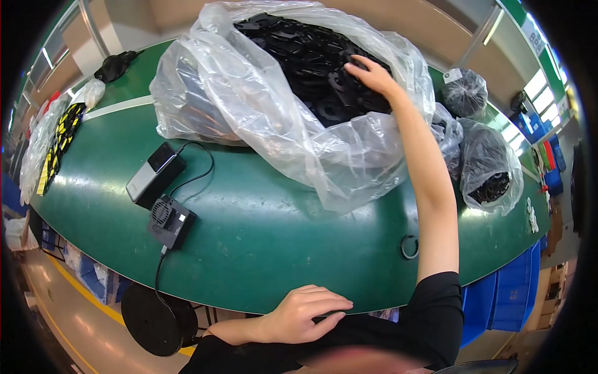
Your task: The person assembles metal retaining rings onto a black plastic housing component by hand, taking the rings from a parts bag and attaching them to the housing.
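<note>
Black parts (311,68) under outstretched right hand (372,73); left hand (306,313) flat at table edge (261,249).

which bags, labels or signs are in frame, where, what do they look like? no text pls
Large clear plastic bag: table centre, open, full of flat black parts; right hand reaches in.
Smaller clear bags: right of it, black parts inside.
Tied bag: far right, dark contents, small white tag.
Clear bag: left edge, yellow-black pieces.
Left hand: rests on near table edge.
</note>
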The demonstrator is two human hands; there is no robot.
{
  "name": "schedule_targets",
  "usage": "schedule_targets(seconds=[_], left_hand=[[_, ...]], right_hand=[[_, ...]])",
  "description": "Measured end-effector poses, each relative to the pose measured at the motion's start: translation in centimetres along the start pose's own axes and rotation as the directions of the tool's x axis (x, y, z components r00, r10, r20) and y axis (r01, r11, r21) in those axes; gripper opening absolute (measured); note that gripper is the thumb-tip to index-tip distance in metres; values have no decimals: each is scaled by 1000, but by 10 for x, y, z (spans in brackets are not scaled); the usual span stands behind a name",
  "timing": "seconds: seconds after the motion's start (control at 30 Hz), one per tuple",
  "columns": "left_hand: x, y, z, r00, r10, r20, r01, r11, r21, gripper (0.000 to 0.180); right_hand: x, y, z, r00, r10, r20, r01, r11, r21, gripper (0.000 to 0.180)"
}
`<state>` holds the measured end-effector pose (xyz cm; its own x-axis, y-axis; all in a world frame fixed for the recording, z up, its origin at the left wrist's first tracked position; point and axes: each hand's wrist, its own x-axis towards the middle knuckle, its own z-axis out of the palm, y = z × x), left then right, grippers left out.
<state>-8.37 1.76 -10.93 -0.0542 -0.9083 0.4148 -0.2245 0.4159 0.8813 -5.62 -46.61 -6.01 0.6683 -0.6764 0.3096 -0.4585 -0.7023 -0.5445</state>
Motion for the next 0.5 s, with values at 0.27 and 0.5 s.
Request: schedule_targets(seconds=[0.27, 0.5], left_hand=[[0, 4, -2, 999, -45, -29, 46, 998, 40, 18], [-3, 4, -1, 997, -54, -48, 55, 998, 11, 18]], right_hand=[[-55, -69, 6, 954, -263, 144, 290, 933, -215, 60], [-58, -85, -19, 971, -112, 210, 101, 993, 62, 42]])
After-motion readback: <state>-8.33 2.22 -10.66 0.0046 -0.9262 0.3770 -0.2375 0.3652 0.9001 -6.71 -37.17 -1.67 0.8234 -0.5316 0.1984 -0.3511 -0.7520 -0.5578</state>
